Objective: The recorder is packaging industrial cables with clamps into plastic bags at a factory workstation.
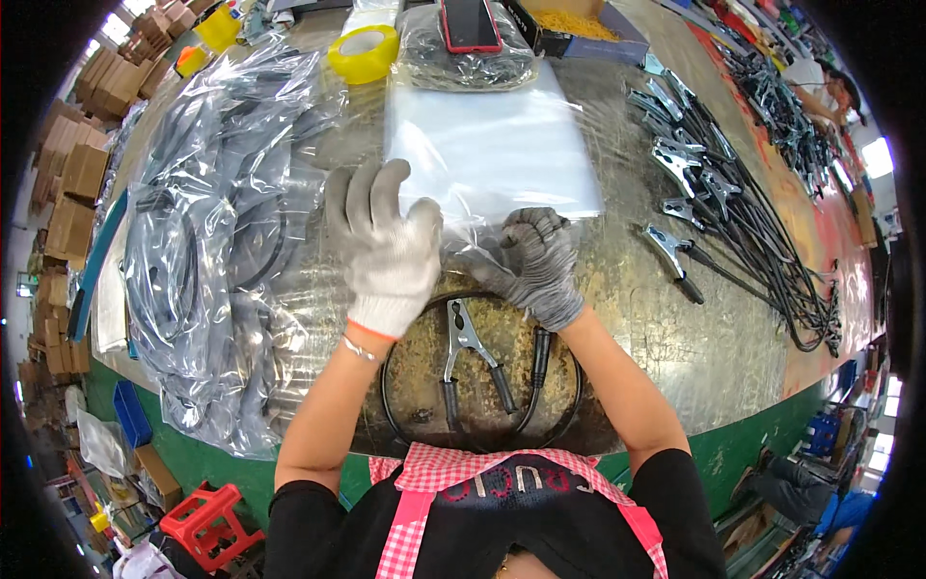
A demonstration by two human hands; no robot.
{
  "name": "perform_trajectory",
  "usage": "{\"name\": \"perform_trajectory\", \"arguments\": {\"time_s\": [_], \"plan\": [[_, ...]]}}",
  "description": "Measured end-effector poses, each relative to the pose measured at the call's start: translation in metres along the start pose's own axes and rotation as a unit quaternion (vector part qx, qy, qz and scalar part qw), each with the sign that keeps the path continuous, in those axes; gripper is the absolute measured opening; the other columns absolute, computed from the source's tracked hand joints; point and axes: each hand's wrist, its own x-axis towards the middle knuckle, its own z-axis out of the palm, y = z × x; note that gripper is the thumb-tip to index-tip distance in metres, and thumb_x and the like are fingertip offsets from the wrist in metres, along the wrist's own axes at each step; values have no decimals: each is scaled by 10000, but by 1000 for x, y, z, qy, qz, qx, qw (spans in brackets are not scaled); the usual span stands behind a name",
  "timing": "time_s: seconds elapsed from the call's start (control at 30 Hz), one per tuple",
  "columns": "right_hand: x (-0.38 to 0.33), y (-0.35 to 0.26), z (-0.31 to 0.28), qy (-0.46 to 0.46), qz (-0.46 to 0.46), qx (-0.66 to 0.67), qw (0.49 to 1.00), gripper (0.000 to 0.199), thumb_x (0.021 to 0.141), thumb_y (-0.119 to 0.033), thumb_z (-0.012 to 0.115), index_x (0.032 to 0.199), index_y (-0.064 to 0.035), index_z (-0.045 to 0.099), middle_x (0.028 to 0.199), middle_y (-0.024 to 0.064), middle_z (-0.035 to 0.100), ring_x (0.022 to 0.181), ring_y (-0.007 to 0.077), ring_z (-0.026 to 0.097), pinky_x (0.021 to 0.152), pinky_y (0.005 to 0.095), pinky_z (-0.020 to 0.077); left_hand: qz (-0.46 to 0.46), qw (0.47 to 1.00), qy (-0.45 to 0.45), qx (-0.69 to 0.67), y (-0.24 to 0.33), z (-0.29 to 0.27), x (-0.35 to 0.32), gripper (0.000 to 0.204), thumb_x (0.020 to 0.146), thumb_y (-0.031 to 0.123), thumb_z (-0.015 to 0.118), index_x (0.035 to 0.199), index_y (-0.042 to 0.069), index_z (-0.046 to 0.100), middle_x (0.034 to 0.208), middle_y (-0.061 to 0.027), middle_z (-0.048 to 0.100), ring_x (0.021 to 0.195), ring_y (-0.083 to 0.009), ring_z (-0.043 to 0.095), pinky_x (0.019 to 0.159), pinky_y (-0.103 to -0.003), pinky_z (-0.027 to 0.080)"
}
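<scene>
My left hand [384, 246], in a light grey glove, rests flat with fingers spread on the near edge of a stack of clear plastic bags [497, 145]. Beside it, my right hand [535, 262], in a darker grey glove, pinches the near edge of the top bag. Just below both hands a metal clamp with black handles [470, 352] lies on the worn metal table [666, 347], inside its coiled black cable [569, 386].
A heap of bagged black cables [207, 251] fills the left of the table. Several loose clamps with cables [733, 203] lie at the right. A yellow tape roll [364, 51], a phone [470, 23] and a cardboard box [569, 24] sit at the far edge. Another person [830, 92] works far right.
</scene>
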Motion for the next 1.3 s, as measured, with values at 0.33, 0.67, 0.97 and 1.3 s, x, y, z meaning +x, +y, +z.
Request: {"name": "perform_trajectory", "arguments": {"time_s": [0.33, 0.67, 0.97, 1.3], "plan": [[-14, 21, 9, 13, 2, -72, 997, 227, 602, -83, 652, 816, -98, 578, 849, 93, 562, 851, 288, 548, 727, 430, 428, -73, 996, -44, 27, -27, 8, -15, 202, 729, 220, 708, 817, 71, 606, 971, -80, 597, 1015, -248, 541, 943, -427, 392], [-50, 33, -29, -26, 178, -143, 973, 255, 771, -230, 643, 959, -59, 623, 935, 141, 598, 822, 292, 559, 747, 388, 449, -552, 314, -172, -753, -40, -34, -63, 413, 985, 378, 416, 1150, 8, 498, 826, -128, 627, 731, -260, 583, 654, -384, 493], [-96, -9, -52, -122, 291, 186, 930, 343, 936, -318, 493, 1101, -34, 592, 927, 78, 640, 862, 239, 602, 747, 345, 469, -108, 889, -374, -241, -42, -49, -105, 369, 909, 76, 435, 1271, 9, 472, 1150, -188, 598, 1045, -373, 570, 896, -393, 478], [-109, -56, -100, -34, 649, 445, 616, 432, 914, -449, 538, 1068, -49, 593, 878, 100, 666, 748, 186, 659, 639, 315, 553, -235, 776, -358, -462, 6, -77, -109, 569, 789, -71, 517, 1337, 28, 403, 1081, -199, 585, 937, -353, 591, 786, -401, 507]]}}
